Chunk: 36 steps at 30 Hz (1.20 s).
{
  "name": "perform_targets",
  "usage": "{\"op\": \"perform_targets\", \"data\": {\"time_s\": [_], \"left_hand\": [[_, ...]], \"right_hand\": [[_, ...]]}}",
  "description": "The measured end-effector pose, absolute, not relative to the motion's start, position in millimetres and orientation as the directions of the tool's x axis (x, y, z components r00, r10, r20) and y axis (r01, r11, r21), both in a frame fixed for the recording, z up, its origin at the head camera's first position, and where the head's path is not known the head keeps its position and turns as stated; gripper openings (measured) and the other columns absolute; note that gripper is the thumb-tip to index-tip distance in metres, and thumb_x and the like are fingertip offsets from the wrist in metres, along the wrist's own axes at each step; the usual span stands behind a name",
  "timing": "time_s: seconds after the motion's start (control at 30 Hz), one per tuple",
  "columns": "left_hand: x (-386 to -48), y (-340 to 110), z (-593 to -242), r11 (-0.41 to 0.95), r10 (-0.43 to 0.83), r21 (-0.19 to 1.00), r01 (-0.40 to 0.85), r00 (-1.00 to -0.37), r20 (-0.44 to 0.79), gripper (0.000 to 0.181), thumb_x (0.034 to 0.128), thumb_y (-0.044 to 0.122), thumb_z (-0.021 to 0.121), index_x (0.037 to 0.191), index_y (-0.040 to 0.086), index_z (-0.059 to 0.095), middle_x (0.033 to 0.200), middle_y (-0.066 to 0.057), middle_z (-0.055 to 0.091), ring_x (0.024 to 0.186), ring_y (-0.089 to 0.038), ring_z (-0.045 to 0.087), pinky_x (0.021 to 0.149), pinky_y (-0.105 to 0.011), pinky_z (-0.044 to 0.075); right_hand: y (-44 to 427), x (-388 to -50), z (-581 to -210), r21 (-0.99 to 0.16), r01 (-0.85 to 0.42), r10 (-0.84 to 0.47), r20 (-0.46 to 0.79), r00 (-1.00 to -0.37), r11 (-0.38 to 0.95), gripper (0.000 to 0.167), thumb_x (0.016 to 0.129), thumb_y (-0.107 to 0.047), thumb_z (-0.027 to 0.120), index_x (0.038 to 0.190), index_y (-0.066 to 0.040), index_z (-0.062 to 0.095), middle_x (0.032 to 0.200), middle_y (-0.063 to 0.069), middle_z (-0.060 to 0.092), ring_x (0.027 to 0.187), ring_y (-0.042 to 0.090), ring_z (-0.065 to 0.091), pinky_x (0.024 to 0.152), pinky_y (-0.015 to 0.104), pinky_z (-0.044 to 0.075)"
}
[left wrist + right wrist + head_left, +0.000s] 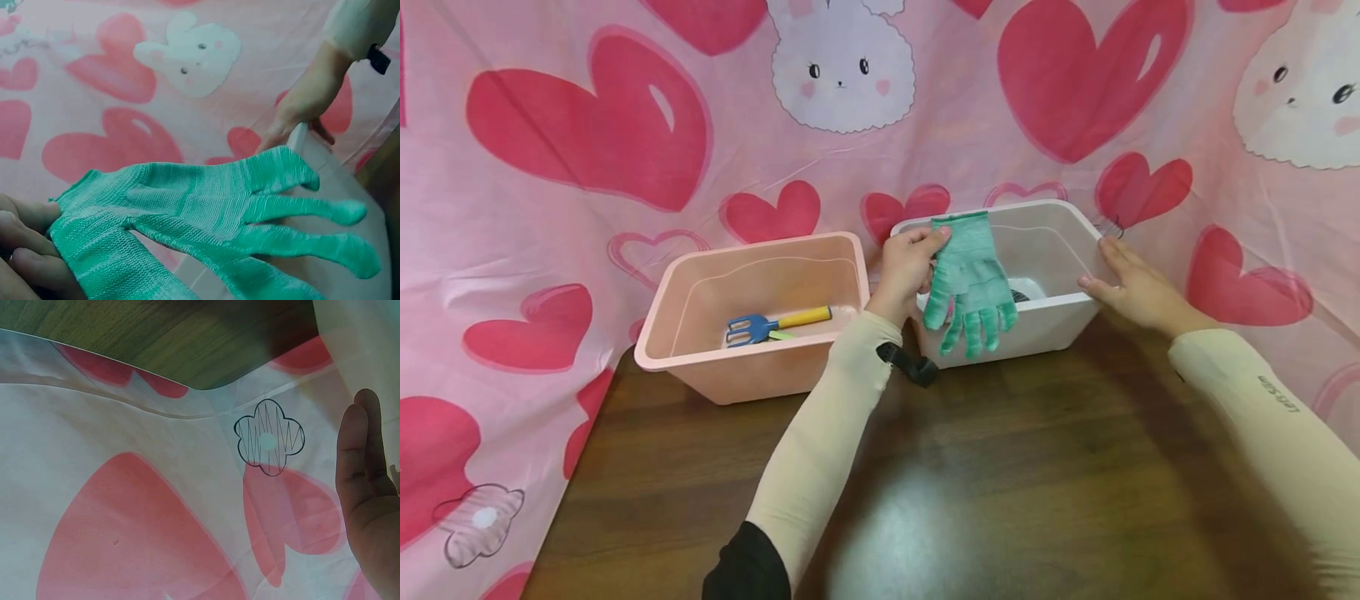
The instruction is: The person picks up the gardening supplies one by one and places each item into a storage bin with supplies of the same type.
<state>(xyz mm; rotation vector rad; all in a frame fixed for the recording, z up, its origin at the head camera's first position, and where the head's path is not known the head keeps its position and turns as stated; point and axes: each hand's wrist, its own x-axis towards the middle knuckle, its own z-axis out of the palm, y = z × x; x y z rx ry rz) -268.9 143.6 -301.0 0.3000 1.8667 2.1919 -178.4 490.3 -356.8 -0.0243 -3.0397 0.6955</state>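
My left hand pinches a green knit glove by its cuff, and the glove's fingers hang down before the white bin. Close up in the left wrist view, the glove spreads across from the left hand's curled fingers. Whether a second glove lies behind it, I cannot tell. My right hand rests on the right side of the white bin, thumb near the front rim. In the right wrist view its fingers are straight against the bin's wall.
To the left stands a pink bin holding a blue hand fork with a yellow handle and something light green. A dark item lies in the white bin, partly hidden. Both bins stand on a brown wooden table against a pink heart-patterned cloth.
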Motion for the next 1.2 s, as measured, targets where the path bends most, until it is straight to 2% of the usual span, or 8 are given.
{"op": "perform_targets", "data": {"time_s": [0.13, 0.27, 0.53, 0.83, 1.0, 1.2], "left_hand": [[-285.7, 142.7, -296.1, -0.102, 0.287, 0.993, -0.064, -0.957, -0.033, 0.020, 0.0985, 0.022, 0.069, 0.100, 0.003, 0.073, 0.055, 0.000, 0.040, 0.040, -0.012, 0.029, 0.038, -0.022, 0.024], [-298.9, 142.1, -294.4, -0.070, 0.269, 0.994, -0.089, -0.961, -0.067, 0.023, 0.0995, 0.026, 0.067, 0.099, 0.004, 0.073, 0.057, -0.001, 0.041, 0.042, -0.013, 0.029, 0.040, -0.022, 0.024], [-317.3, 144.7, -299.9, -0.048, 0.280, 0.992, -0.114, -0.955, -0.097, 0.021, 0.1004, 0.027, 0.065, 0.098, 0.006, 0.071, 0.059, -0.001, 0.041, 0.044, -0.014, 0.029, 0.041, -0.023, 0.024], [-334.3, 146.9, -309.2, 0.026, 0.305, 0.994, -0.102, -0.947, -0.105, 0.022, 0.1038, 0.029, 0.058, 0.095, 0.009, 0.063, 0.055, 0.001, 0.029, 0.040, -0.013, 0.024, 0.040, -0.024, 0.021], [-339.8, 146.3, -311.5, 0.060, 0.333, 0.990, -0.127, -0.932, -0.140, 0.025, 0.1063, 0.029, 0.053, 0.090, 0.010, 0.054, 0.055, 0.000, 0.028, 0.040, -0.013, 0.026, 0.040, -0.024, 0.022], [-346.7, 144.7, -311.6, 0.073, 0.327, 0.983, -0.169, -0.927, -0.184, 0.026, 0.1077, 0.031, 0.050, 0.090, 0.012, 0.052, 0.056, -0.001, 0.027, 0.042, -0.015, 0.025, 0.042, -0.025, 0.021]], "right_hand": [[490.1, -178.5, -356.9, -0.438, 0.004, 0.015, 0.023, -1.000, 0.899, 0.093, 0.100, -0.053, 0.051, 0.160, -0.004, -0.001, 0.164, 0.029, 0.001, 0.149, 0.050, 0.002, 0.110, 0.075, 0.009], [490.2, -178.1, -357.0, -0.435, -0.006, 0.011, 0.037, -0.999, 0.900, 0.093, 0.100, -0.051, 0.051, 0.160, -0.002, 0.000, 0.163, 0.030, 0.003, 0.149, 0.050, 0.003, 0.111, 0.074, 0.010], [490.2, -176.0, -356.9, -0.442, 0.009, 0.024, 0.027, -0.999, 0.897, 0.094, 0.099, -0.054, 0.052, 0.161, -0.007, -0.001, 0.164, 0.027, 0.002, 0.148, 0.051, 0.004, 0.107, 0.077, 0.012], [488.0, -175.7, -356.7, -0.454, 0.033, 0.042, 0.008, -0.999, 0.891, 0.096, 0.098, -0.056, 0.054, 0.162, -0.014, -0.004, 0.166, 0.023, 0.000, 0.149, 0.050, 0.003, 0.103, 0.081, 0.014], [488.0, -175.1, -357.1, -0.456, 0.036, 0.044, 0.006, -0.999, 0.889, 0.095, 0.099, -0.056, 0.053, 0.162, -0.014, -0.004, 0.166, 0.023, 0.001, 0.149, 0.049, 0.003, 0.104, 0.080, 0.014], [487.5, -175.3, -356.7, -0.454, 0.022, 0.040, 0.030, -0.999, 0.891, 0.095, 0.098, -0.056, 0.054, 0.162, -0.012, -0.001, 0.166, 0.024, 0.003, 0.149, 0.049, 0.005, 0.105, 0.079, 0.014]]}}
